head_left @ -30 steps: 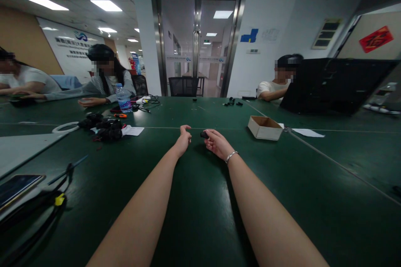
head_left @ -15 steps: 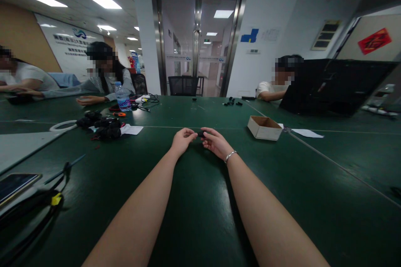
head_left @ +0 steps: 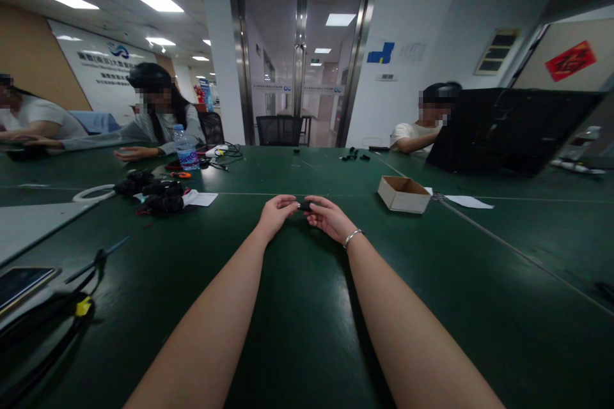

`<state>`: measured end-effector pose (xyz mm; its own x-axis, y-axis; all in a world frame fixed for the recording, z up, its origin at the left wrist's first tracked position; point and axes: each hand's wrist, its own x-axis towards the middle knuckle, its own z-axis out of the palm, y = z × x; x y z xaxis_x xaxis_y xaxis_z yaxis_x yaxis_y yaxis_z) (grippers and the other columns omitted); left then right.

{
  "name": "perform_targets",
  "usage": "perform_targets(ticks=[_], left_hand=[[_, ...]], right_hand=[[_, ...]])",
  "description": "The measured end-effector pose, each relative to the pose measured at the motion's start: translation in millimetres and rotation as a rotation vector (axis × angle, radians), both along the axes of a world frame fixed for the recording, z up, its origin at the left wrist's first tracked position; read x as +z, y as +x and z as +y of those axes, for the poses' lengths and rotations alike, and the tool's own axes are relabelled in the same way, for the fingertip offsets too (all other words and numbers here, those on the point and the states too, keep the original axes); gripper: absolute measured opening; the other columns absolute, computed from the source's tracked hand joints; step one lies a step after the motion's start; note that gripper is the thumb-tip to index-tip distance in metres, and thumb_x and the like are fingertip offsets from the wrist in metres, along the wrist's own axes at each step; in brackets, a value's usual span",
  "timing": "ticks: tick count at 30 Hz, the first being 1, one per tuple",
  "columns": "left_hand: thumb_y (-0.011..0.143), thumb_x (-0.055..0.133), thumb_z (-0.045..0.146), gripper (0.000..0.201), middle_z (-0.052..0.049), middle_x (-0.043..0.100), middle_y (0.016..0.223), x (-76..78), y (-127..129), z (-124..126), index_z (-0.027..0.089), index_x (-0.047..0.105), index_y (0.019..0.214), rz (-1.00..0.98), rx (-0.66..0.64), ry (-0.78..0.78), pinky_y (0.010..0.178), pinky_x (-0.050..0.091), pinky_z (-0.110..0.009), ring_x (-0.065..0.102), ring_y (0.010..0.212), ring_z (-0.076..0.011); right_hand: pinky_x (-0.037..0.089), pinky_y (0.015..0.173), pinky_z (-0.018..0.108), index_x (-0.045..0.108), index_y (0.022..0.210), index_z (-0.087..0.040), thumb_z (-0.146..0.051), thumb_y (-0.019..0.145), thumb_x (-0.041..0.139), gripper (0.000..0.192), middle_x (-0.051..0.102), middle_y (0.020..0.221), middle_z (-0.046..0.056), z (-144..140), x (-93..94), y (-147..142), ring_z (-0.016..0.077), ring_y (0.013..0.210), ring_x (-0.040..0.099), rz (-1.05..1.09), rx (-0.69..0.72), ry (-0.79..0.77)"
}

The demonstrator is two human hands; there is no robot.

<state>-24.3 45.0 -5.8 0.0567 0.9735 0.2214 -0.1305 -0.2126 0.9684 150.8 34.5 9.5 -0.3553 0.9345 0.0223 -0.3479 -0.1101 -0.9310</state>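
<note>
Head camera: I see my left hand [head_left: 274,214] and right hand [head_left: 330,217] meeting over the green table [head_left: 307,307], fingers of both closed on a small black part [head_left: 304,206] pinched between them, just above the surface. An open cardboard box [head_left: 403,194] sits nearby to the right.

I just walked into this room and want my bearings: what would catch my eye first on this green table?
Two bare forearms stretch out to mid-table, where the left hand and right hand pinch a small black part between their fingertips. An open cardboard box sits just to the right, and a heap of black parts to the left.
</note>
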Motion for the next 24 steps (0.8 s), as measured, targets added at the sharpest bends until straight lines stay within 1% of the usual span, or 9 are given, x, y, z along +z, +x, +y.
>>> perform_targets(ticks=[5,9,15,21,24], left_hand=[[0.06,0.077,0.042,0.039,-0.007,0.066,0.074,4.1,2.4,-3.3,0.011,0.063,0.079,-0.005,0.023,-0.028,0.062,0.045,-0.024,0.062,0.069,-0.0148],[0.062,0.074,0.047,0.039,-0.005,0.063,0.063,5.8,3.5,-3.4,0.011,0.061,0.072,0.036,0.054,-0.055,0.055,0.041,-0.022,0.057,0.057,-0.0116],[0.067,0.071,0.047,0.038,-0.005,0.062,0.062,7.5,4.5,-3.5,0.011,0.059,0.069,0.065,0.095,-0.068,0.053,0.04,-0.022,0.056,0.056,-0.0114],[0.073,0.064,0.05,0.04,-0.006,0.062,0.063,10.1,4.6,-5.0,0.011,0.058,0.067,0.176,0.121,-0.093,0.05,0.039,-0.022,0.055,0.054,-0.0115],[0.075,0.06,0.053,0.042,-0.006,0.062,0.062,9.1,4.9,-4.9,0.012,0.058,0.066,0.257,0.14,-0.075,0.048,0.038,-0.022,0.055,0.052,-0.0118]], right_hand=[[0.052,0.06,0.02,0.058,0.106,-0.016,-0.01,0.083,0.06,0.023,0.066,0.075,0.007,-0.4,-1.1,1.2,0.0105,0.061,0.061,0.012,0.015,0.001],[0.052,0.062,0.02,0.059,0.105,-0.016,-0.01,0.082,0.06,0.024,0.067,0.078,0.006,-0.7,-1.4,2.0,0.0099,0.062,0.061,0.019,0.032,0.01],[0.053,0.061,0.02,0.06,0.103,-0.017,-0.007,0.08,0.06,0.025,0.067,0.082,0.006,-0.4,-1.7,2.2,0.0098,0.062,0.061,0.009,0.019,0.011],[0.053,0.063,0.022,0.062,0.1,-0.018,-0.008,0.076,0.065,0.026,0.065,0.087,0.005,1.0,-3.8,3.1,0.0102,0.063,0.062,0.025,0.035,0.032],[0.053,0.063,0.022,0.062,0.1,-0.019,-0.009,0.076,0.066,0.026,0.065,0.088,0.005,1.4,-4.2,4.0,0.01,0.064,0.061,0.029,0.052,0.039]])
